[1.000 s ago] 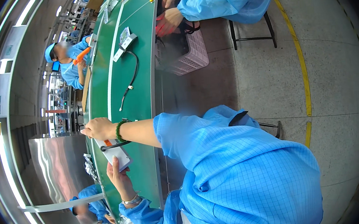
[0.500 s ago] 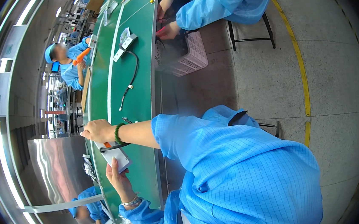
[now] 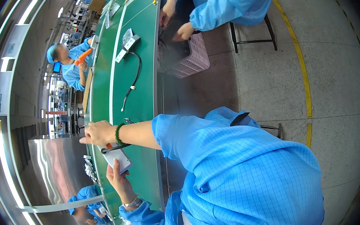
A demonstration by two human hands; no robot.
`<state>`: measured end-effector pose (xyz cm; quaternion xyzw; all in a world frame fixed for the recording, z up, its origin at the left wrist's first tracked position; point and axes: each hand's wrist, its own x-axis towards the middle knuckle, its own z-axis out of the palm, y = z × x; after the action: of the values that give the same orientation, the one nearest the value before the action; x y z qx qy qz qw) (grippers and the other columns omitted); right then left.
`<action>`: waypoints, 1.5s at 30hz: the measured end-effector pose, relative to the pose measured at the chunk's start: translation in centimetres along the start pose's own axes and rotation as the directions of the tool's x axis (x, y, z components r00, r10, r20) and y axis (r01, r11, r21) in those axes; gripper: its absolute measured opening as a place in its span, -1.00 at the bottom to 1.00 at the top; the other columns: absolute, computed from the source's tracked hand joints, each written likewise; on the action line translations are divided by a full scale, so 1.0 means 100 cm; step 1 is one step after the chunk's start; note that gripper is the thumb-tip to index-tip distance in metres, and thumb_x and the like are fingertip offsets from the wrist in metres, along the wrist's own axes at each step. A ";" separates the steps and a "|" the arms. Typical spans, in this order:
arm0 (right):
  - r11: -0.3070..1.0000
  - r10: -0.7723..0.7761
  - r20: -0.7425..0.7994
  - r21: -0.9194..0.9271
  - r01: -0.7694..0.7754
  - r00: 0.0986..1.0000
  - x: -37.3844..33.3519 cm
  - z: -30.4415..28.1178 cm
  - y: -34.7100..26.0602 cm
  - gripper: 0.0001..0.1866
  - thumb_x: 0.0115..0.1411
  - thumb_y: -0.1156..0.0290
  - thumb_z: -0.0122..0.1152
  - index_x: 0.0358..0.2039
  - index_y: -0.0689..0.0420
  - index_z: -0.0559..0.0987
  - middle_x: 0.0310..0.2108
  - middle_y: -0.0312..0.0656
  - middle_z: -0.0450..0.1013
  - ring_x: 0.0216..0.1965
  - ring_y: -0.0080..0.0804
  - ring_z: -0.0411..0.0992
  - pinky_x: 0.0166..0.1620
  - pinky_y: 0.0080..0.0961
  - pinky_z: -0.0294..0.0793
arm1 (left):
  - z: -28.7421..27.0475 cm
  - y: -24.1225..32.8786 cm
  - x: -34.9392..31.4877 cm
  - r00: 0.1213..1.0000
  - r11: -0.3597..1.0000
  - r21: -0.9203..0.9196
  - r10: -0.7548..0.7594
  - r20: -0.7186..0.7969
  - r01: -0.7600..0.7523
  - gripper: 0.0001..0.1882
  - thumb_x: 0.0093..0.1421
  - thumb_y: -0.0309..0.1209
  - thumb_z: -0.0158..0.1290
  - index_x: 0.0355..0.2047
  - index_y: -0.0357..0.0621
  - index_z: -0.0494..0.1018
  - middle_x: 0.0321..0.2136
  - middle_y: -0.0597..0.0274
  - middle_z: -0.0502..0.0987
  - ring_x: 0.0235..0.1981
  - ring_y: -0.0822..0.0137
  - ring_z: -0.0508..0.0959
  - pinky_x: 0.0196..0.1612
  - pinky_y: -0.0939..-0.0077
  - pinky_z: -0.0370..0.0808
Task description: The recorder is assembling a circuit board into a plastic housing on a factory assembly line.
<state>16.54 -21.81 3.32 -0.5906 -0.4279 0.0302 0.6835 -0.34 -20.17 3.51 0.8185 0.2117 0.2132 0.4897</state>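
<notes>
My left hand (image 3: 118,182), with a metal bracelet at its wrist, grips a flat white box-shaped unit (image 3: 119,158) over the green bench, thumb on its face. My right hand (image 3: 100,133), a green bead bracelet on its wrist, is just beyond the unit. Its fingers are mostly curled and one points outward; what lies inside them is hidden. A small orange part (image 3: 109,146) shows between that hand and the unit. A black cable (image 3: 115,148) bends across the unit's edge under my right wrist. Behind my right forearm, a short cable end (image 3: 128,120) lies on the bench.
The green bench (image 3: 138,94) runs away from me, with a metal edge. A silver-white unit with a dark cable (image 3: 129,46) lies further along. A co-worker's hands (image 3: 185,32) are above a pale crate (image 3: 194,59); another co-worker across the bench holds an orange tool (image 3: 83,56). A stool (image 3: 254,41) stands right.
My right hand shifts slightly and one finger now points outward; my left hand keeps its hold on the white unit. The co-worker's near hand by the crate has moved to the right.
</notes>
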 end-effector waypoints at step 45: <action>0.346 -0.027 0.237 -0.909 0.231 0.971 0.150 -0.042 0.119 -0.56 0.07 0.05 0.07 -0.23 0.17 0.44 -0.20 -0.13 0.36 -0.19 -0.20 0.36 -0.19 -0.31 0.32 | -0.347 -0.335 0.091 0.500 0.653 0.498 0.205 -0.842 0.571 -0.19 -0.12 -0.05 0.17 -0.04 -0.49 0.21 -0.08 -0.26 0.31 -0.01 -0.09 0.28 0.08 0.16 0.18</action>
<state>34.11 -13.28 1.92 -0.8320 -0.4745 -0.2187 0.1868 -16.77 24.04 -10.18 0.6957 0.5832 0.4186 -0.0279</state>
